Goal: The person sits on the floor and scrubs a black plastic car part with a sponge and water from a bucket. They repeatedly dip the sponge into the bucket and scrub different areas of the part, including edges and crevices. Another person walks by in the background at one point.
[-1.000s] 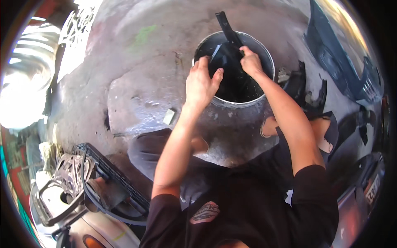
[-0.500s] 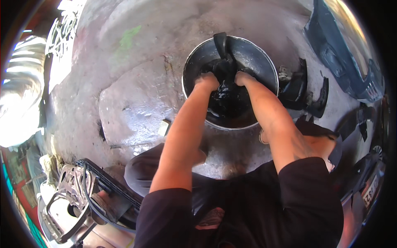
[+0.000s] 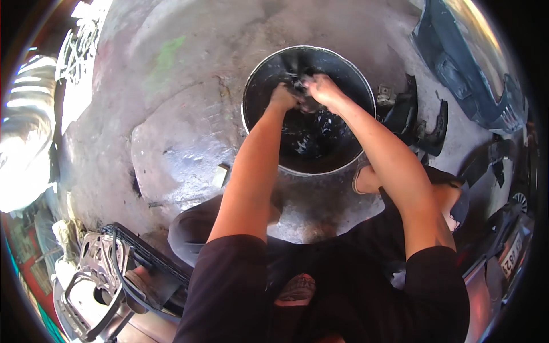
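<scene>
A wide round metal basin (image 3: 347,150) with a pale rim holds dark, glinting liquid (image 3: 303,146). Inside it, toward the far side, a long black part (image 3: 294,73) is smeared by motion, so its exact kind is unclear. My left hand (image 3: 284,98) is closed around the near left side of this part, fingers partly hidden. Against its right side my right hand (image 3: 323,90) has curled, blurred fingers. Something dark shows under them, but I cannot make out what they grip. Both hands are above the liquid.
Black plastic pieces (image 3: 403,117) lie right of the basin. Farther right stands a large dark bumper-like panel (image 3: 457,74). A small pale block (image 3: 221,175) is on the floor to the left. Metal and black vehicle parts (image 3: 108,263) crowd the lower left.
Both hands have risen from the liquid, and the right hand has moved up and left onto the black part. The part has shifted and blurred. The whole view has shifted slightly.
</scene>
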A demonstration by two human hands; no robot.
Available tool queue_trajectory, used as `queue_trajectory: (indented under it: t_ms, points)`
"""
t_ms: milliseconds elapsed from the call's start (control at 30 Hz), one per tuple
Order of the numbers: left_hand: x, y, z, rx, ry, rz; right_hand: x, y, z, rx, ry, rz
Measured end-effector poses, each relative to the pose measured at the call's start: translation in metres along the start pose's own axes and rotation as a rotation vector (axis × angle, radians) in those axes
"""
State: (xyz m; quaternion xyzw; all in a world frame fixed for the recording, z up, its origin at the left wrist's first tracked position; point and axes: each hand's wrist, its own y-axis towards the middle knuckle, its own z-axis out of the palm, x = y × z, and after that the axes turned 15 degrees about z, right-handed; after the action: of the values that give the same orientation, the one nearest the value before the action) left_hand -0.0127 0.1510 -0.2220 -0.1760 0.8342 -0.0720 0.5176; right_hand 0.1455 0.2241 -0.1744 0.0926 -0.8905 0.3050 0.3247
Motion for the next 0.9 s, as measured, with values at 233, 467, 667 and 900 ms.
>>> queue_trajectory:
  t_ms: [233, 467, 667, 900]
  points:
    - [-0.06, -0.048, -0.025, -0.144, 0.351, -0.154, -0.017, 0.014, 0.008, -0.083, -0.512, 0.291]
    - [-0.01, -0.022, -0.003, -0.034, 0.442, -0.173, -0.007, 0.026, 0.038, 0.019, 0.249, 0.299]
    - [-0.111, -0.076, -0.017, -0.068, 0.53, 0.019, 0.038, -0.05, -0.09, 0.367, 0.168, 0.018]
    - [-0.159, -0.164, -0.028, -0.332, 0.438, 0.373, 0.063, -0.144, -0.126, 0.096, 0.573, -0.087]
